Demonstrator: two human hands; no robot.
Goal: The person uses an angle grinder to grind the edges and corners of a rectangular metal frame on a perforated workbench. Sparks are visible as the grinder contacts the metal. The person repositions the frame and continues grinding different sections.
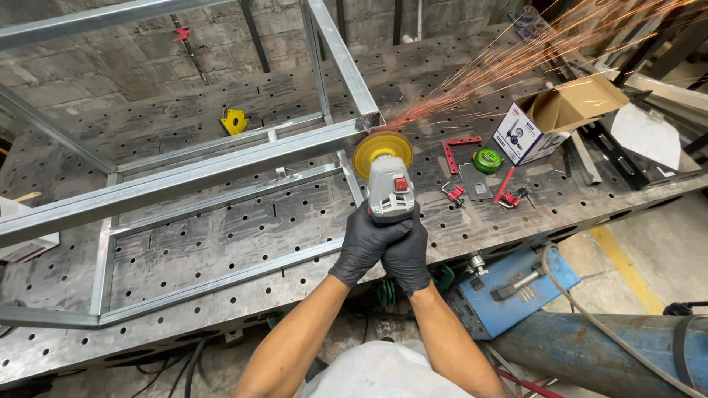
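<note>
Both my hands, in black gloves, grip the grey body of an angle grinder [390,189]. My left hand [365,247] wraps it from the left and my right hand [408,254] from the right, fingers overlapping. The grinder's yellow disc [382,149] touches the corner of a steel tube frame [221,163] standing on a perforated welding table [221,243]. Orange sparks [509,63] shoot up and to the right from the contact point.
Right of the grinder lie a red square [459,151], a green tape measure [487,160], red clamps [456,193] and an open cardboard box [553,114]. A yellow magnetic angle [234,121] sits at the back. A blue machine [512,287] and a blue cylinder [590,346] stand below the table edge.
</note>
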